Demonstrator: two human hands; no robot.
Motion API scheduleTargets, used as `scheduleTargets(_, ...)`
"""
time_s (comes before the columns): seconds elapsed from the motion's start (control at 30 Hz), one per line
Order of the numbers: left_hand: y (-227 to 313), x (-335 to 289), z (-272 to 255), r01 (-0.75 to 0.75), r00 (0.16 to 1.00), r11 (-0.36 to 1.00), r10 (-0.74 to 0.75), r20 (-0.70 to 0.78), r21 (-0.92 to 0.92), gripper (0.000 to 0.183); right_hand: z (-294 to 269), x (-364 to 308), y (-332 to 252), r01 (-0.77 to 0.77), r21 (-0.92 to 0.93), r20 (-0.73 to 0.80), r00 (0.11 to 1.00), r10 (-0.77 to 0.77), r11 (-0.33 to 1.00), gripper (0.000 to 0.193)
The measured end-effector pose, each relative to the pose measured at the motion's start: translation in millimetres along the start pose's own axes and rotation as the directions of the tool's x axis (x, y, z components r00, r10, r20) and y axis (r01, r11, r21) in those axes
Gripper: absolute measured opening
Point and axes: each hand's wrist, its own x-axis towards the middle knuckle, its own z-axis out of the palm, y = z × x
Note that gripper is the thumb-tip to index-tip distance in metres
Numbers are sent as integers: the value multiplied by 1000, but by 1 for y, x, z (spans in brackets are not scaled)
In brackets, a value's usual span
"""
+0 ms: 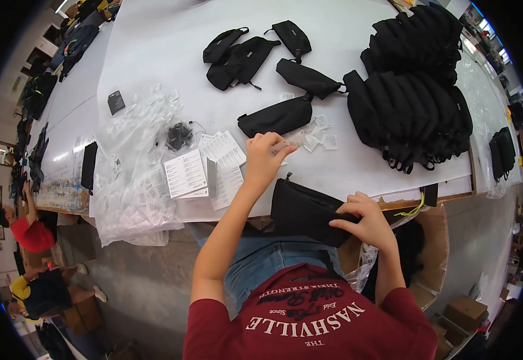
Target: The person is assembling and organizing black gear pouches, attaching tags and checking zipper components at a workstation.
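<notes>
My right hand [364, 221] grips the right end of a black zippered pouch [300, 209], thumb on top, at the table's front edge. The pouch lies partly over the edge, in front of my body. Just beyond it, my left hand [265, 157] pinches a small translucent packet [284, 146] between thumb and fingers. More small packets [313, 139] are scattered to the right of that hand. Past it lies another black pouch [276, 117]. A stack of white printed cards [186, 174] and some loose cards [223, 150] lie left of my left hand.
Large clear plastic bags [135, 180] holding small packets cover the table's left part, beside a coil of black cord [179, 137]. Several loose pouches [243, 60] lie farther back. Piled pouches [405, 114] stand at the right. An open carton [432, 246] sits below the edge.
</notes>
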Motion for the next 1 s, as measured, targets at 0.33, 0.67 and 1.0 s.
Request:
scheduleTargets(0.33, 57, -25, -57, -106, 983, 967, 136, 121, -231, 10, 7, 38, -35, 139, -271, -162, 969, -187, 953, 18)
scheduleTargets(0.67, 42, -79, -48, -21, 876, 743, -308, -370, -668, 69, 21, 53, -63, 277, -252, -388, 849, -359, 927, 25)
scheduleTargets(1.0, 33, -104, -33, 150, 837, -236, -487, 250, -960, 41, 56, 60, -72, 325, -95, -449, 830, -332, 941, 23)
